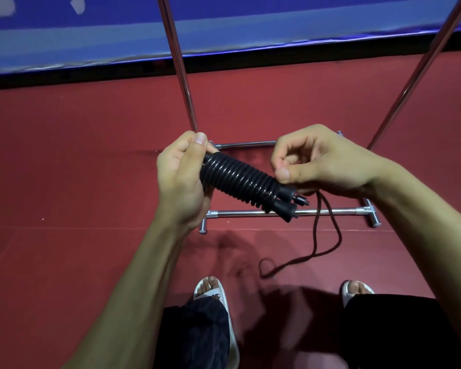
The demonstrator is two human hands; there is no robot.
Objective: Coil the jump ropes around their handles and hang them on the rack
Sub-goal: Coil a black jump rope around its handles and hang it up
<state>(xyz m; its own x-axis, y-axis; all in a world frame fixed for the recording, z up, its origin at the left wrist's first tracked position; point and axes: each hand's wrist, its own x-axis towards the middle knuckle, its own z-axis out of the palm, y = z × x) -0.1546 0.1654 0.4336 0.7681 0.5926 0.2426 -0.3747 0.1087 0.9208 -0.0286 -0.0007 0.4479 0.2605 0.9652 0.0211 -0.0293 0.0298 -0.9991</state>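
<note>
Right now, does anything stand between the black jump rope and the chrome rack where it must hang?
Nothing visible does. The left hand grips the black rope-wound handles before the chrome rack's poles. The right hand pinches the loose dark rope tail, which dangles to the red floor; the top bar is out of view.

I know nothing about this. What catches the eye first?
Two black handles, wrapped together in tight coils, sit mid-frame: the left hand grips one end, the right hand pinches the rope at the capped end. The loose rope drops to the red floor, past the rack and its chrome base.
</note>
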